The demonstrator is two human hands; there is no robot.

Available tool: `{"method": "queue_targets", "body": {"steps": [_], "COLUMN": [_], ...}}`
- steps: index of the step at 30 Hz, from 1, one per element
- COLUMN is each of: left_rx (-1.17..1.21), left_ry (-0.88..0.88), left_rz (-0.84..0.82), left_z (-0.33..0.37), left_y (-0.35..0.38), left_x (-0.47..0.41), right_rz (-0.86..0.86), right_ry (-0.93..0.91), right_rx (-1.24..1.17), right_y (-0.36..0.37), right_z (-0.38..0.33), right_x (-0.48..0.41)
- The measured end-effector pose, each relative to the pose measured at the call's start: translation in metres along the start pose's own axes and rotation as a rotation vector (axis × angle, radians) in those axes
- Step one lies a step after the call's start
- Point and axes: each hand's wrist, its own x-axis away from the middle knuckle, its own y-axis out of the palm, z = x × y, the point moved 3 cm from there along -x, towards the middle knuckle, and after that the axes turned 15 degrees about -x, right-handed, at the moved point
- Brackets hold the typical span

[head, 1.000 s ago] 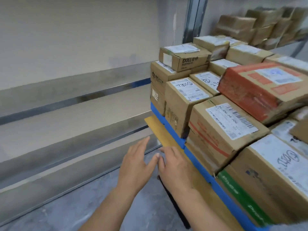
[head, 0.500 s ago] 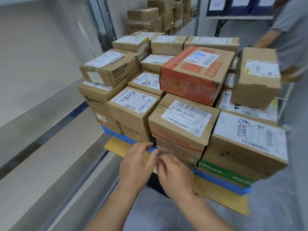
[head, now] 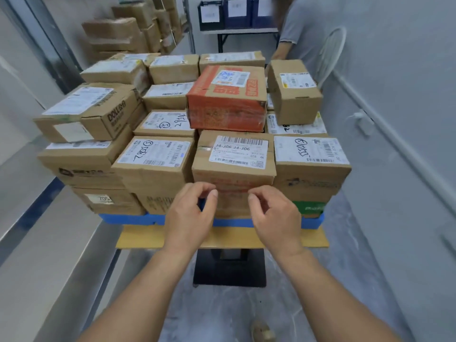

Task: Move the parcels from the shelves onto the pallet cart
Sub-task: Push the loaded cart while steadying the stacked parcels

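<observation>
The pallet cart carries several taped cardboard parcels stacked on a blue tray [head: 128, 218], a yellow board [head: 138, 239] and a black base [head: 229, 267]. A red-orange parcel [head: 227, 99] lies on top in the middle. Nearest me is a brown parcel labelled J4-J06 [head: 234, 154]. My left hand [head: 190, 218] and my right hand [head: 274, 215] hover side by side in front of that parcel's lower face, fingers loosely curled, holding nothing. More parcels [head: 118, 35] sit on a shelf at the far left.
Bare metal shelves [head: 37, 243] run along my left. A person in a grey shirt [head: 303, 28] stands behind the cart at a small brown parcel [head: 293, 92]. Blue bins [head: 237, 11] stand on a far table. A grey wall closes the right side.
My view has swung round to face the cart's end squarely. My hands have risen, moved apart and curled their fingers in front of the J4-J06 parcel.
</observation>
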Motion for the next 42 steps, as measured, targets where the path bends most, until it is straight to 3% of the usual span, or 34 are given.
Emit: {"method": "queue_targets", "body": {"steps": [12,20,28,42], "left_rx": [-0.018,-0.061,-0.124,-0.147], "left_ry": [0.031,0.009,-0.065,-0.132], "left_rz": [-0.145,-0.215,-0.284,-0.315], "left_z": [-0.013,-0.017,-0.029,-0.028], "left_y": [0.006,0.016,0.028,0.032], "left_x": [-0.011,-0.008,0.003,-0.008], "right_rz": [-0.089,-0.135,-0.341,-0.365], "right_ry": [0.217,0.225,0.39,0.407], "right_rx": [0.104,0.153,0.263,0.207], "right_y": [0.005,0.003,0.007,0.013], "right_z": [0.003,0.008,0.041,0.04], "right_x": [-0.013,-0.013,0.018,0.004]}}
